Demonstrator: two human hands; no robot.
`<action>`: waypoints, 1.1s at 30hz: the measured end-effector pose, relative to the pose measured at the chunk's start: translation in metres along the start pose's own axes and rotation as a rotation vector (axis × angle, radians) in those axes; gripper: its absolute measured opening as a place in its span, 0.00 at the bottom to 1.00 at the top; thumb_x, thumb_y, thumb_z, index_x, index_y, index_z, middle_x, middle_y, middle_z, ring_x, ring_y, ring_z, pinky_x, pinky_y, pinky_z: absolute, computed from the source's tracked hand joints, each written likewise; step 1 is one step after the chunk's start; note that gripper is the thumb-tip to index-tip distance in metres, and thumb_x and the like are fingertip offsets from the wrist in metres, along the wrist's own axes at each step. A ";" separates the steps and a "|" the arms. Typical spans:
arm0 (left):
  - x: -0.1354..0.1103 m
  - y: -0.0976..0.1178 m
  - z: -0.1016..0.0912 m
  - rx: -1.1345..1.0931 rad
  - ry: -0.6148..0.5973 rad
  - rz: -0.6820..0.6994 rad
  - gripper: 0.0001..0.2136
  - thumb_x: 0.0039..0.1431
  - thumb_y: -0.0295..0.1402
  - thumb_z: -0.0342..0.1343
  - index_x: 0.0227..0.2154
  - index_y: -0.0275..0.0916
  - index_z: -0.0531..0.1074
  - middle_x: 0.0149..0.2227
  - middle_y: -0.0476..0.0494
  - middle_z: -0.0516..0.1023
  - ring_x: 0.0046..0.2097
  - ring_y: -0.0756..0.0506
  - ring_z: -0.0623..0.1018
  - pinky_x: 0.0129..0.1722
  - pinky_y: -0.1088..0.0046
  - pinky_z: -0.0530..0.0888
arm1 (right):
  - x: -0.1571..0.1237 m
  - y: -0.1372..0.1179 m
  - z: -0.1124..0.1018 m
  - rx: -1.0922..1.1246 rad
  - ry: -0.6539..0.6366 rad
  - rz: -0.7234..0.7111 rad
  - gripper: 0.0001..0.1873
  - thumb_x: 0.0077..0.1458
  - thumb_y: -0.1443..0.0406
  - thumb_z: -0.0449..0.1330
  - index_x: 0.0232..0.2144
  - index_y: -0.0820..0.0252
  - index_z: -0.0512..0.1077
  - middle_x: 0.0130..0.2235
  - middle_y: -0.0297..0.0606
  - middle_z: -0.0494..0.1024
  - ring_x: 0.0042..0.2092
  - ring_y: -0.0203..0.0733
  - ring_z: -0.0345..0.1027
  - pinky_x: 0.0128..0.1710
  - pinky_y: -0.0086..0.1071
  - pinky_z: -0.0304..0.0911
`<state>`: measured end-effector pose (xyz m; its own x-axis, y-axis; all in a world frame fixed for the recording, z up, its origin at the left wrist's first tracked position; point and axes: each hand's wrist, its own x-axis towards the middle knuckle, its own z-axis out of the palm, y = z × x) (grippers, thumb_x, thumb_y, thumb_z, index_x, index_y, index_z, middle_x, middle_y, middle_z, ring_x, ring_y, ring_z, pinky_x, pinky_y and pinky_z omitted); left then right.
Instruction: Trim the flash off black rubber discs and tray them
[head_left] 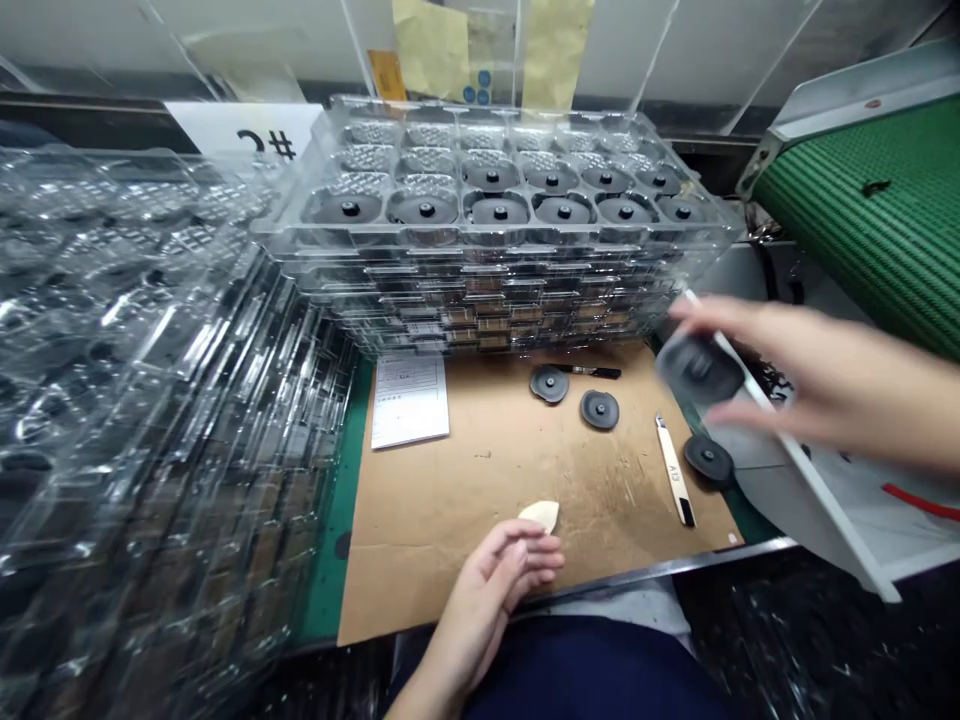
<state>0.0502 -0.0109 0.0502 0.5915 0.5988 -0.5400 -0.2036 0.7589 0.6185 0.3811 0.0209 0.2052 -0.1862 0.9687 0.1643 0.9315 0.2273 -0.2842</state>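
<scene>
My right hand (780, 370), blurred by motion, grips a dark grey round part (697, 368) between thumb and fingers, above the right edge of the cardboard. Low at the front, my left hand (502, 575) has its fingers curled together. A cream-coloured pointed piece (544, 514) sticks out past those fingers and seems held in them; its kind does not show. Two loose dark round parts, one farther back (550, 384) and one nearer (600, 409), lie on the cardboard (480, 490). Another dark round part (709, 461) rests at its right edge, beside a white-handled cutter (676, 475).
Stacked clear trays (487, 235) stand behind the cardboard, with dark round parts in the top one. More clear trays (172, 420) pile up at left. A printed paper (410, 400) and a black pen (592, 371) lie flat. A green conveyor belt (877, 200) is at right.
</scene>
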 end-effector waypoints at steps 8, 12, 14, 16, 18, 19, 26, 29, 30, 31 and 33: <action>0.021 -0.004 0.007 -0.320 -0.479 -0.392 0.26 0.58 0.48 0.51 0.51 0.31 0.67 0.44 0.27 0.77 0.42 0.39 0.79 0.43 0.62 0.73 | -0.061 -0.104 0.130 0.626 -0.387 -0.083 0.39 0.53 0.65 0.60 0.63 0.58 0.47 0.61 0.42 0.60 0.61 0.42 0.52 0.62 0.39 0.51; 0.018 -0.003 -0.015 -0.391 -0.506 -0.431 0.25 0.55 0.42 0.58 0.53 0.33 0.65 0.46 0.29 0.76 0.46 0.37 0.78 0.43 0.63 0.73 | -0.063 -0.111 0.140 0.737 -0.412 0.000 0.41 0.52 0.70 0.58 0.64 0.55 0.45 0.63 0.39 0.55 0.64 0.42 0.46 0.63 0.39 0.49; 0.013 0.001 -0.022 -0.415 -0.481 -0.384 0.26 0.54 0.39 0.59 0.54 0.37 0.63 0.49 0.31 0.75 0.49 0.36 0.76 0.46 0.61 0.72 | -0.066 -0.112 0.144 0.755 -0.402 0.070 0.40 0.53 0.68 0.58 0.64 0.53 0.45 0.63 0.39 0.54 0.64 0.44 0.46 0.63 0.41 0.50; 0.008 0.007 -0.026 -0.437 -0.422 -0.309 0.25 0.54 0.37 0.60 0.55 0.41 0.61 0.53 0.33 0.72 0.52 0.36 0.74 0.49 0.61 0.70 | -0.070 -0.109 0.155 0.733 -0.305 0.246 0.34 0.56 0.63 0.57 0.63 0.50 0.49 0.61 0.40 0.59 0.58 0.44 0.58 0.58 0.40 0.59; 0.003 0.012 -0.028 -0.464 -0.335 -0.206 0.25 0.55 0.34 0.59 0.54 0.44 0.60 0.55 0.36 0.70 0.55 0.36 0.72 0.51 0.63 0.69 | -0.076 -0.105 0.173 0.643 -0.191 0.463 0.26 0.59 0.59 0.54 0.59 0.49 0.56 0.55 0.42 0.64 0.42 0.40 0.70 0.46 0.38 0.69; 0.000 0.015 -0.028 -0.472 -0.291 -0.151 0.25 0.55 0.33 0.60 0.54 0.45 0.59 0.55 0.36 0.69 0.56 0.35 0.71 0.51 0.63 0.69 | -0.078 -0.105 0.184 0.585 -0.166 0.535 0.23 0.60 0.59 0.52 0.57 0.50 0.59 0.52 0.43 0.65 0.34 0.37 0.70 0.40 0.38 0.71; -0.009 0.025 -0.026 -0.436 -0.131 0.013 0.28 0.49 0.30 0.64 0.53 0.47 0.60 0.58 0.38 0.67 0.57 0.34 0.69 0.53 0.61 0.70 | -0.088 -0.139 0.239 0.512 -0.115 0.343 0.13 0.60 0.66 0.50 0.47 0.56 0.68 0.52 0.47 0.66 0.42 0.43 0.69 0.43 0.40 0.69; -0.014 0.025 -0.025 -0.448 -0.103 0.039 0.27 0.49 0.34 0.64 0.52 0.47 0.61 0.58 0.38 0.67 0.57 0.33 0.69 0.52 0.62 0.70 | -0.090 -0.150 0.240 0.544 -0.127 0.302 0.11 0.61 0.67 0.51 0.44 0.55 0.69 0.39 0.41 0.72 0.40 0.43 0.68 0.40 0.38 0.67; -0.015 0.025 -0.024 -0.457 -0.100 0.044 0.27 0.50 0.36 0.64 0.52 0.47 0.61 0.57 0.39 0.67 0.57 0.33 0.69 0.52 0.62 0.70 | -0.091 -0.152 0.239 0.549 -0.133 0.290 0.11 0.61 0.67 0.51 0.44 0.55 0.69 0.36 0.39 0.73 0.39 0.43 0.68 0.39 0.38 0.67; -0.017 0.024 -0.024 -0.467 -0.101 0.046 0.26 0.50 0.37 0.63 0.52 0.47 0.62 0.57 0.39 0.68 0.57 0.34 0.69 0.53 0.62 0.70 | -0.092 -0.153 0.237 0.552 -0.137 0.284 0.10 0.61 0.67 0.52 0.43 0.54 0.70 0.34 0.38 0.73 0.37 0.43 0.67 0.38 0.38 0.66; -0.021 0.023 -0.023 -0.484 -0.107 0.045 0.25 0.51 0.39 0.61 0.52 0.48 0.62 0.57 0.39 0.68 0.57 0.34 0.69 0.53 0.62 0.69 | -0.094 -0.153 0.233 0.559 -0.140 0.288 0.10 0.61 0.66 0.52 0.43 0.54 0.70 0.33 0.38 0.74 0.35 0.44 0.67 0.37 0.39 0.65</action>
<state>0.0149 -0.0003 0.0624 0.6455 0.6233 -0.4414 -0.5546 0.7798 0.2902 0.1832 -0.0817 0.0126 -0.0276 0.9940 -0.1059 0.6538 -0.0622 -0.7541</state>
